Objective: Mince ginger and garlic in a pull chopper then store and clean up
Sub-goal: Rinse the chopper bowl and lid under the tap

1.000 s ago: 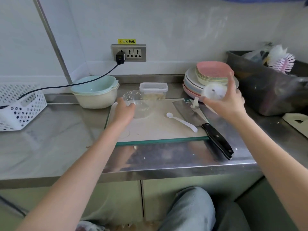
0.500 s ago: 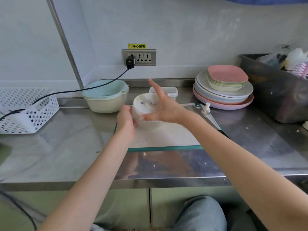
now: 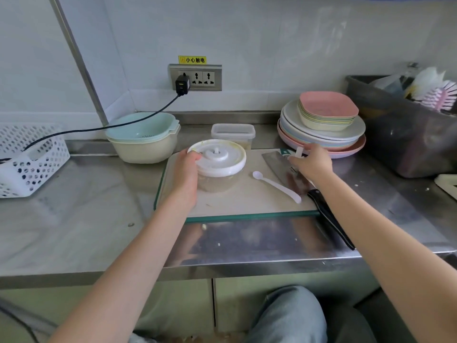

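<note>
We see the left hand (image 3: 186, 174) gripping the side of the pull chopper (image 3: 217, 164), fingers curled round its clear bowl, the white lid inverted on top. The right hand (image 3: 312, 162) pinches the white blade shaft (image 3: 298, 152) lying on the cleaver (image 3: 279, 160). All rest on the cutting board (image 3: 237, 201), beside a white spoon (image 3: 277, 186); the storage container (image 3: 233, 134) stands behind.

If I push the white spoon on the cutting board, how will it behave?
The white spoon looks like thin plastic, so it is probably very light. Lying flat on the smooth cutting board, it would likely slide or spin rather than roll.
</note>
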